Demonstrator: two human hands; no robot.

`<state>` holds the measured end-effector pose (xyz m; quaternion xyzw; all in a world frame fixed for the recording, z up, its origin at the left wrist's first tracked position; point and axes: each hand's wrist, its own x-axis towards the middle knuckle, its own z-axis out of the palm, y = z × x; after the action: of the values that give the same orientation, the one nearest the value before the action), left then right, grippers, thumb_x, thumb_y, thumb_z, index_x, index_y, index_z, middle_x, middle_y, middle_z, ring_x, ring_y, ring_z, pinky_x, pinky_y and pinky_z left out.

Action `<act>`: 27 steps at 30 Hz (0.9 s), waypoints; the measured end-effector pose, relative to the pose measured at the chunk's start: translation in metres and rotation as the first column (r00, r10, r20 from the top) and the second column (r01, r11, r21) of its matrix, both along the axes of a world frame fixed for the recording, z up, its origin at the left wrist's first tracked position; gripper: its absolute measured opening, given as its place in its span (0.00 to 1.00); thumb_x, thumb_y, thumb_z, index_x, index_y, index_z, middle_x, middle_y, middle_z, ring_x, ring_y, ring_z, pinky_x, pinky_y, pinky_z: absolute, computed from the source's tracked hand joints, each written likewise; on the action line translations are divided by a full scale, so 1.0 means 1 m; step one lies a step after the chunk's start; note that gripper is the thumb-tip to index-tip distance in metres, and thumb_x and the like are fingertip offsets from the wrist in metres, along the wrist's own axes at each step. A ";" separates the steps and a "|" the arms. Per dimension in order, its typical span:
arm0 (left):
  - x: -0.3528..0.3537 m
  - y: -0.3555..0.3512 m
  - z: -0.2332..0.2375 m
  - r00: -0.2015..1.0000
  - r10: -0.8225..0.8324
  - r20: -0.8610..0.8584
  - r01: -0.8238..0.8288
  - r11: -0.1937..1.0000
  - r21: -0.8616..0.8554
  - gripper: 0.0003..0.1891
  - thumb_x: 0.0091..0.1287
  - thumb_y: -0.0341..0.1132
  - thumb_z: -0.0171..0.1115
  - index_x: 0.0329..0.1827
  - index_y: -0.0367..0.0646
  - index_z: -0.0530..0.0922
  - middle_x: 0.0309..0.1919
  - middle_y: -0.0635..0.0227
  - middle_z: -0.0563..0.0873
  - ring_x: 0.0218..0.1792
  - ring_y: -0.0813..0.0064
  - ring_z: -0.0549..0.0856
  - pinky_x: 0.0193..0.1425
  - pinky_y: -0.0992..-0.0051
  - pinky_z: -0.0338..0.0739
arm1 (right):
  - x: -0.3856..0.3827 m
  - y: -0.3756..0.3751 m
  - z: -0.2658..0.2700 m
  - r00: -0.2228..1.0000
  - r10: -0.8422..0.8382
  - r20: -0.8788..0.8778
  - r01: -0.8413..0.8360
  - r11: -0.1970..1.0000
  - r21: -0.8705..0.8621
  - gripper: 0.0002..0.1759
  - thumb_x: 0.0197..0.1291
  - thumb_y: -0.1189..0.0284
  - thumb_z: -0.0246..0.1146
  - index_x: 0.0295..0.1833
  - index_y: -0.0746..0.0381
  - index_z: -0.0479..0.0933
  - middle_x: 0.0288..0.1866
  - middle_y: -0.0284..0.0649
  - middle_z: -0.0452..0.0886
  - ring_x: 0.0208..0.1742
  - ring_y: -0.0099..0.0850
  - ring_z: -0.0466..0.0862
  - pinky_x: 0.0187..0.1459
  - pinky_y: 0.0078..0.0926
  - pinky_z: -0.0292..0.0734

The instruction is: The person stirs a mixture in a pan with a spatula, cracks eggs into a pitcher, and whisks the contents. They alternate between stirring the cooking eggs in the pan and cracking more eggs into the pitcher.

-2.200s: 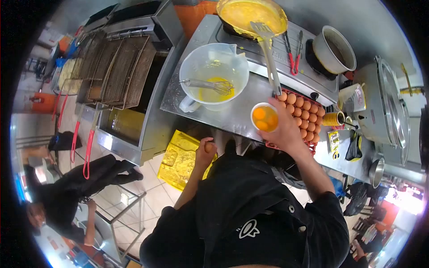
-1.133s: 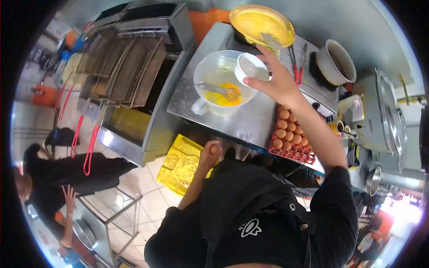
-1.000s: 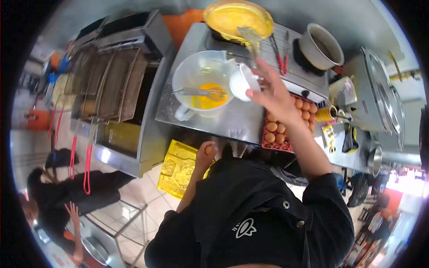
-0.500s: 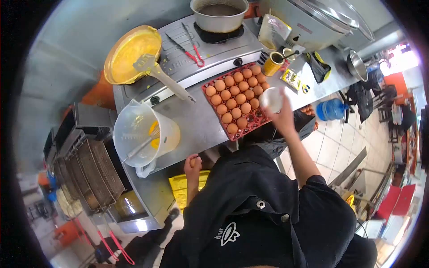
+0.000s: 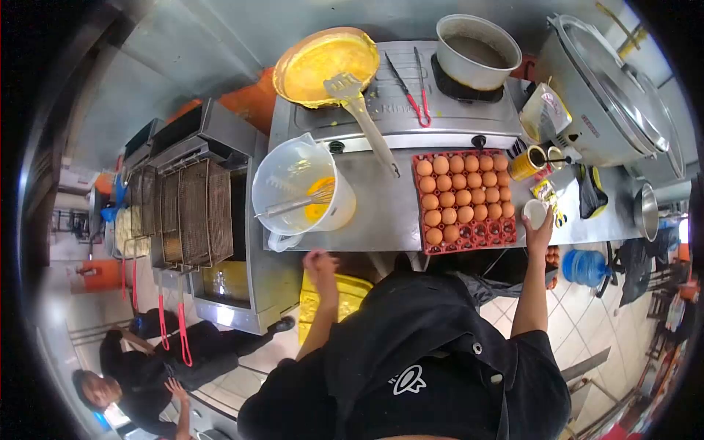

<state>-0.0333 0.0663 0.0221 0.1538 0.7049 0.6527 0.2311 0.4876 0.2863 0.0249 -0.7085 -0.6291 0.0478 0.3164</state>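
The right hand [image 5: 541,229] has its fingers wrapped snugly round a small white round cup [image 5: 534,213], mouth up, over the front edge of the stainless steel counter [image 5: 389,213]. It's just right of the red plastic egg tray [image 5: 484,236]. Upright probably keeps any drips inside, though I can't see what's in it from here.

The left hand [image 5: 320,262] is up by the counter's front edge, below the clear plastic measuring jug [image 5: 290,176]. The fingers look curled, but honestly I can't tell if there's anything in them.

- The tray is mostly full of brown eggs [image 5: 455,187], with a few empty cells along the near row.
- The jug holds yellow egg yolks [image 5: 317,209], and a wire whisk [image 5: 293,205] leans against its wall, handle poking out where it's easy to grab.
- The round frying pan [image 5: 282,66] at the back is filled with yellow egg mix, and a grey slotted spatula [image 5: 359,110] rests across its rim.
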 end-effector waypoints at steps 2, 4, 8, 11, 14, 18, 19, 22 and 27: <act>-0.028 -0.008 0.037 0.989 0.067 -0.135 -0.062 0.997 0.042 0.23 0.65 0.25 0.61 0.63 0.39 0.67 0.27 0.68 0.80 0.23 0.82 0.78 0.26 0.81 0.75 | -0.005 -0.006 -0.001 0.998 -0.035 0.056 0.031 0.997 0.068 0.47 0.54 0.60 0.72 0.73 0.66 0.57 0.68 0.59 0.68 0.68 0.54 0.69 0.67 0.48 0.64; -0.054 -0.007 0.073 0.988 0.067 -0.136 -0.068 0.998 -0.003 0.27 0.64 0.23 0.60 0.67 0.38 0.63 0.26 0.69 0.80 0.23 0.83 0.77 0.26 0.82 0.74 | -0.028 -0.015 0.025 0.973 -0.185 0.138 0.146 0.956 0.254 0.35 0.61 0.65 0.67 0.69 0.66 0.64 0.62 0.54 0.73 0.63 0.48 0.74 0.63 0.45 0.69; -0.102 -0.006 0.082 0.950 -0.305 -0.073 0.289 0.942 -0.169 0.21 0.63 0.28 0.63 0.59 0.36 0.72 0.25 0.73 0.80 0.22 0.84 0.76 0.26 0.82 0.72 | -0.130 -0.010 0.122 0.914 0.147 -0.377 -0.127 0.989 0.077 0.22 0.63 0.68 0.65 0.58 0.67 0.73 0.50 0.46 0.79 0.50 0.39 0.80 0.51 0.34 0.75; -0.091 0.003 0.093 0.904 -0.428 0.003 0.416 0.876 -0.246 0.14 0.61 0.35 0.68 0.46 0.37 0.80 0.26 0.73 0.81 0.23 0.85 0.77 0.25 0.82 0.72 | -0.231 0.004 0.185 0.747 0.500 -0.438 -0.526 0.848 0.071 0.20 0.62 0.65 0.66 0.53 0.68 0.73 0.45 0.46 0.81 0.46 0.41 0.82 0.46 0.33 0.77; -0.072 0.002 0.083 0.924 -0.378 0.051 0.381 0.915 -0.128 0.16 0.62 0.35 0.68 0.49 0.37 0.77 0.25 0.71 0.79 0.21 0.82 0.78 0.24 0.80 0.72 | -0.310 0.022 0.205 0.753 0.655 -0.062 -0.658 0.752 -0.046 0.31 0.61 0.56 0.63 0.60 0.67 0.66 0.44 0.55 0.81 0.43 0.51 0.84 0.43 0.45 0.79; -0.030 0.004 0.072 0.985 -0.170 0.031 0.163 0.972 0.170 0.18 0.68 0.36 0.63 0.56 0.41 0.69 0.25 0.69 0.77 0.22 0.79 0.78 0.23 0.79 0.73 | -0.358 0.036 0.205 0.669 0.731 0.135 -0.661 0.667 -0.343 0.30 0.64 0.61 0.57 0.66 0.65 0.60 0.36 0.57 0.82 0.36 0.55 0.84 0.40 0.52 0.80; -0.023 0.004 0.068 0.988 -0.153 0.030 0.144 0.971 0.189 0.18 0.68 0.36 0.63 0.56 0.41 0.69 0.25 0.69 0.77 0.22 0.79 0.78 0.23 0.79 0.73 | -0.364 0.040 0.199 0.655 0.741 0.151 -0.672 0.662 -0.332 0.30 0.64 0.61 0.57 0.66 0.65 0.60 0.36 0.57 0.82 0.36 0.55 0.84 0.40 0.52 0.80; 0.003 0.000 0.054 0.890 -0.132 0.436 -0.036 0.934 0.356 0.12 0.72 0.40 0.59 0.50 0.42 0.75 0.25 0.69 0.78 0.22 0.79 0.77 0.24 0.80 0.71 | -0.365 0.050 0.183 0.716 0.667 0.204 -0.623 0.743 -0.243 0.29 0.59 0.69 0.58 0.64 0.68 0.62 0.31 0.56 0.82 0.34 0.57 0.83 0.38 0.52 0.79; 0.056 0.036 0.061 0.831 -0.268 0.487 0.199 0.962 0.188 0.14 0.73 0.43 0.58 0.38 0.40 0.79 0.21 0.72 0.77 0.20 0.81 0.75 0.26 0.79 0.71 | -0.350 0.092 0.199 0.639 0.633 0.437 -0.678 0.732 -0.070 0.09 0.65 0.71 0.52 0.46 0.64 0.69 0.31 0.54 0.82 0.33 0.51 0.85 0.33 0.48 0.81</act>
<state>0.0230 0.1021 0.0830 0.0760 0.5510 0.6810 0.4763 0.1377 0.3788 0.2243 -0.4070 -0.8979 -0.0305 0.1648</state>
